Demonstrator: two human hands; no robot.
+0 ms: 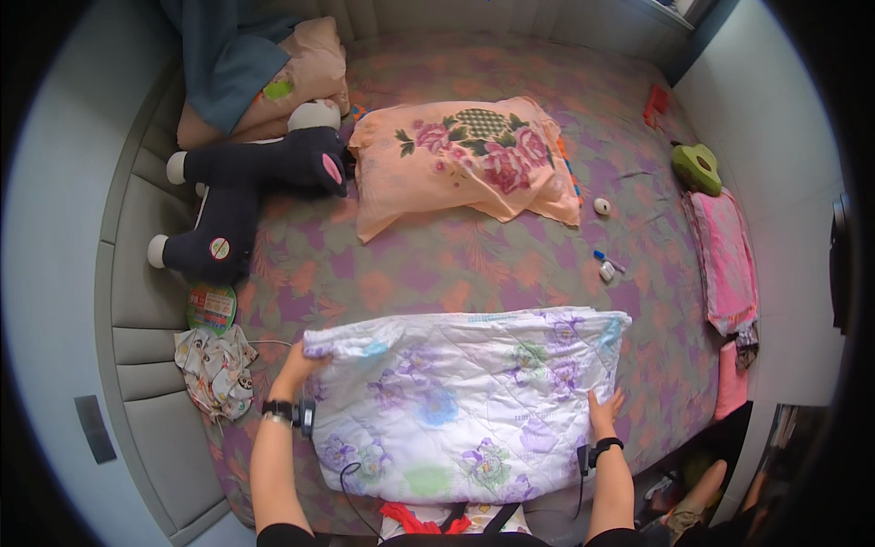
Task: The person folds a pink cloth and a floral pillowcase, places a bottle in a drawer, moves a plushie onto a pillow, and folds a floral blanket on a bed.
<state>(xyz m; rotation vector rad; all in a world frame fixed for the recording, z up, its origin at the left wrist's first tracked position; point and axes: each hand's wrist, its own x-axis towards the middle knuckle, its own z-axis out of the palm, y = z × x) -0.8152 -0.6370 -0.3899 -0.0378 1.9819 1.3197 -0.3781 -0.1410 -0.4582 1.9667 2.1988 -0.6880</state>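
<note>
A white quilt [472,403] with purple, blue and green flower prints lies folded in a wide rectangle on the bed, directly before me. My left hand [299,366] grips its far left corner, with some of the fingers hidden by the cloth. On the opposite side, my right hand [605,412] rests against the quilt's right edge, thumb on the cloth and fingers spread. A black strap with a small device sits on each wrist. Dark cables hang near both forearms.
Beyond the quilt lie a peach floral pillow [472,161], a dark plush animal [253,184], a white earbud case [606,272] and a round white object [601,206]. A pink folded cloth [723,256] and an avocado-shaped plush [697,168] line the right wall. Crumpled printed cloth [215,372] lies left.
</note>
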